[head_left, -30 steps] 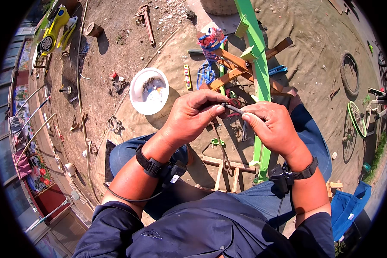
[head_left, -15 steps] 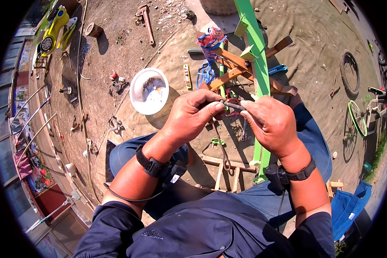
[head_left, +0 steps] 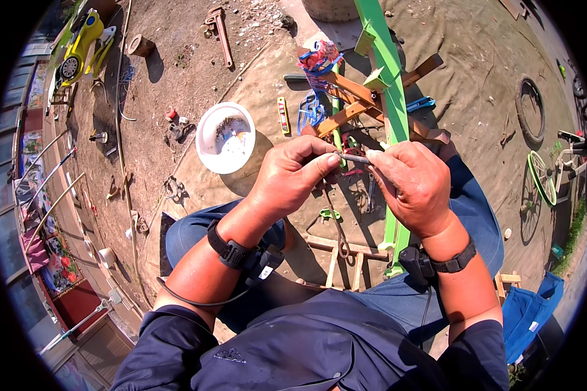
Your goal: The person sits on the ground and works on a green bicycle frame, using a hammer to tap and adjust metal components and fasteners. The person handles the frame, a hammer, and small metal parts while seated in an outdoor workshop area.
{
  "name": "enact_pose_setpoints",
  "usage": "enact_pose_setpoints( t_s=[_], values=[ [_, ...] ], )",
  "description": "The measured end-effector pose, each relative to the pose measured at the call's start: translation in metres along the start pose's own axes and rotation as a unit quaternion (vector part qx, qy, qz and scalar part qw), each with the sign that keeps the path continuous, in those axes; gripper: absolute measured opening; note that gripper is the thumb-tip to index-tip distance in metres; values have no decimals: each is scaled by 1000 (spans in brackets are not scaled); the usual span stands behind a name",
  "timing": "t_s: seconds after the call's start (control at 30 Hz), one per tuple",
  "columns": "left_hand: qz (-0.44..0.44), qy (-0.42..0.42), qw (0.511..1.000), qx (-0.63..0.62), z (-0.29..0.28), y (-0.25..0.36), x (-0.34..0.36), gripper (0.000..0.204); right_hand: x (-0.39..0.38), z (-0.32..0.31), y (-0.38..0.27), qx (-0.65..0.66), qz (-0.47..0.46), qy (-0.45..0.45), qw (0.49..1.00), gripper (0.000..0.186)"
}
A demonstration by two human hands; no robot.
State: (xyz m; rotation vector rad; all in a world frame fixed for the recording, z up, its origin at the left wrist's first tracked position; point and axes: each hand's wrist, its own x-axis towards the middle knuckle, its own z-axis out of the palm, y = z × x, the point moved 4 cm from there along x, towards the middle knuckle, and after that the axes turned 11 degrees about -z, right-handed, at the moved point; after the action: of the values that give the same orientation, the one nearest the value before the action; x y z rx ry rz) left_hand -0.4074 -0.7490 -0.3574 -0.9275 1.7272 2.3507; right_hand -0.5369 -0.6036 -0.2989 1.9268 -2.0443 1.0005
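My left hand (head_left: 292, 171) pinches one end of a short dark grey rod (head_left: 354, 158) between thumb and forefinger. The thumb and fingers of my right hand (head_left: 412, 187) close on the rod's other end. Both hands are above the ground between my knees, beside a bright green metal beam (head_left: 394, 107). Below my left hand, a thin rusty metal rod with a looped end (head_left: 338, 229) extends toward me; whether that hand holds its top is hidden. Crossed orange-brown bars (head_left: 347, 120) and blue strapping (head_left: 312, 112) lie just beyond the hands.
A white basin (head_left: 209, 138) with small bits inside stands left of a yellow spirit level (head_left: 284, 116). Farther out lie a red pipe wrench (head_left: 223, 40) and a yellow toy car (head_left: 81, 49). A tyre (head_left: 520, 107) and a green-rimmed wheel (head_left: 540, 180) are at right.
My right hand has shifted slightly to the right along the grey rod, so a little more of it shows between the hands. The left hand stays in place.
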Motion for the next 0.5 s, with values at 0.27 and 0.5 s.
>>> enact_pose_setpoints(
  t_s=[0.27,0.5],
  values=[
    [-7,-3,1000,-4,1,-1,1,13,0,0,0,-10,-5,5,1000,15],
    [15,16,999,45,1,4,-1,15,0,1,1,13,10,-5,1000,16]
  ],
)
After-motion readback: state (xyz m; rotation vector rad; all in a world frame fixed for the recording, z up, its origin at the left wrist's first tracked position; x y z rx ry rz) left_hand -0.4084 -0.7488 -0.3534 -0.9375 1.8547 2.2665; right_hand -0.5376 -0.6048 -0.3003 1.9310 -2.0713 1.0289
